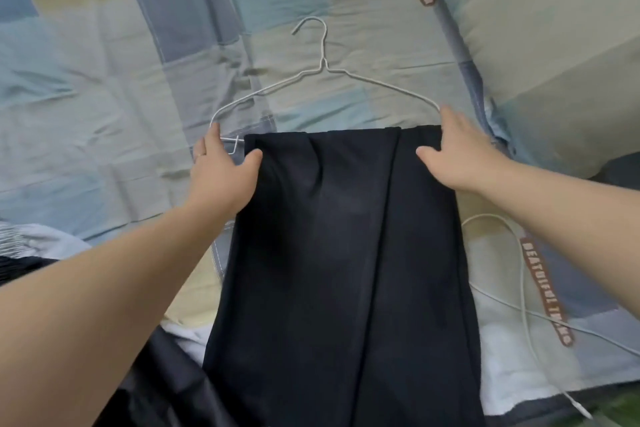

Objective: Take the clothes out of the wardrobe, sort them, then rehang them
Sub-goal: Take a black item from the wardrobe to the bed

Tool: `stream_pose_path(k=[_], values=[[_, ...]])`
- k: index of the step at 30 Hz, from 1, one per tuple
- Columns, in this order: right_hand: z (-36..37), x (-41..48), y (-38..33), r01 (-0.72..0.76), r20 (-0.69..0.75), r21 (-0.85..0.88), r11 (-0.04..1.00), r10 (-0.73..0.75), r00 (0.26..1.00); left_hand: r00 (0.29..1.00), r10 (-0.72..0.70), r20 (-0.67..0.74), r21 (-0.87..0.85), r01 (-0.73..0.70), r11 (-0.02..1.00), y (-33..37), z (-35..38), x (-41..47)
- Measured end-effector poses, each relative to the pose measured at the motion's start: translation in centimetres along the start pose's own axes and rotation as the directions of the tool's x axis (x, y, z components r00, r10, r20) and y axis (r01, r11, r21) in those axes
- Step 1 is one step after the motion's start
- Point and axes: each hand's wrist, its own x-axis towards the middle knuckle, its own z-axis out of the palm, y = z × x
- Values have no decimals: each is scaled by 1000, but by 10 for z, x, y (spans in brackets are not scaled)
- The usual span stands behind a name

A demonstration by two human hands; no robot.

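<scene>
Dark navy trousers lie folded lengthwise on the bed, their upper fold draped over the bottom bar of a white wire hanger that lies flat with its hook pointing away from me. My left hand holds the left end of the hanger and the trousers' left edge, thumb on the cloth. My right hand grips the right end of the hanger and the trousers' right edge, thumb on top. The bottom bar is hidden under the cloth.
A checked blue, grey and cream bedspread covers the bed. A pillow lies at the upper right. A white cable loops at the right. More clothes sit at the lower left, dark fabric near me.
</scene>
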Motion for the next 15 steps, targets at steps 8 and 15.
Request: stream_pose_path(k=[8,15], values=[[7,34,-5,-109,-11,618,779,147,989,990,-136,-42,-175,127,976,19,3,34],[-32,26,6,-187,117,929,321,224,968,985,-174,0,-286,167,943,31,-2,26]])
